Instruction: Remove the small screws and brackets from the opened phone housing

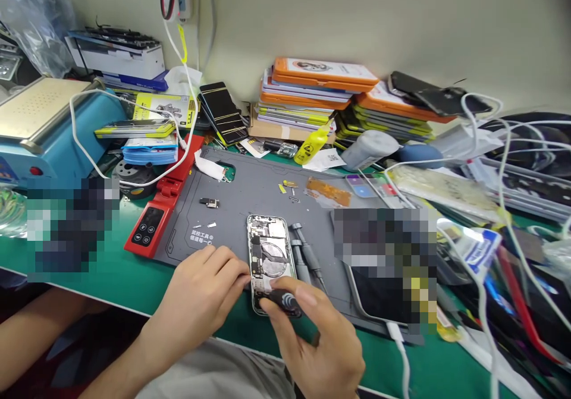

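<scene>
An opened phone (269, 250) lies face down on a grey work mat (250, 197), its insides showing. My left hand (200, 298) rests at the phone's left edge, fingers curled against its frame. My right hand (312, 339) pinches a small black tool (285, 301) over the phone's lower end. Two grey screwdrivers (306, 256) lie just right of the phone.
A red device (160, 209) borders the mat's left. A blue machine (40, 125) stands at far left. Stacked boxes (312, 99) line the back wall. Small parts (289, 188) dot the mat. White cables (491, 209) and clutter fill the right side.
</scene>
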`<state>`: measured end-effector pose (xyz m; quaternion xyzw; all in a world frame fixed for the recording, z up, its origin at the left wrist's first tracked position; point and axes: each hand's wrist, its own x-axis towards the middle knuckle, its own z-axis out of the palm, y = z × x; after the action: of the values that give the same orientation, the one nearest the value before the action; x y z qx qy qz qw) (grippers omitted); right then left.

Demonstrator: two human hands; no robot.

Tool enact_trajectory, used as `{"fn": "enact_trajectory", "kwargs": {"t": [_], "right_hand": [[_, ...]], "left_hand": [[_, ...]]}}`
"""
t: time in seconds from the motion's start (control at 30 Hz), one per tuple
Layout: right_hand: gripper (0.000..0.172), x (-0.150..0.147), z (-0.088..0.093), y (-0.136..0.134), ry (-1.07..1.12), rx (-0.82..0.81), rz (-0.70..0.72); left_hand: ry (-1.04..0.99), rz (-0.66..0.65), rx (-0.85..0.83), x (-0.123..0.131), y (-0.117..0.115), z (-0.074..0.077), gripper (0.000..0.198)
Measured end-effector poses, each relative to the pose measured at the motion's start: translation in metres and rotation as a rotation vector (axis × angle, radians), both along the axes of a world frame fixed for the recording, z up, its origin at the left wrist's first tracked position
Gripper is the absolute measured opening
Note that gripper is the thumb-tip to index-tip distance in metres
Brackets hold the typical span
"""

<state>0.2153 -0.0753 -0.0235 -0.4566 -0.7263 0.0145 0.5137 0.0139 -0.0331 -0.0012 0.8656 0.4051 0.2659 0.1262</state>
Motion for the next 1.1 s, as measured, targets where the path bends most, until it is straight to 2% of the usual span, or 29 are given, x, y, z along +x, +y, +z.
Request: {"fn": "enact_trajectory", "kwargs": {"t": [0.17,0.47,0.8,1.1], "right_hand": [[0.059,0.0030,-0.0010,-0.0027,0.022,-0.026,0.045],[0.061,0.0047,-0.0075,-0.0047,0.075,-0.028,0.092],[0.079,0.0031,-0.0087,-0.0035,0.022,0.018,0.065],[0.081,0.0016,-0.0075,-0.0053,0.019,0.031,0.039]], "left_hand": [[-0.006,0.010,-0.011,0.0010,-0.0011,-0.0004,0.021],[-0.004,0.022,0.008,0.0021,-0.0007,-0.0004,0.021],[-0.003,0.016,-0.011,0.0012,-0.0032,0.0010,0.021],[-0.006,0.017,-0.011,0.0016,-0.0006,0.0003,0.022]]}}
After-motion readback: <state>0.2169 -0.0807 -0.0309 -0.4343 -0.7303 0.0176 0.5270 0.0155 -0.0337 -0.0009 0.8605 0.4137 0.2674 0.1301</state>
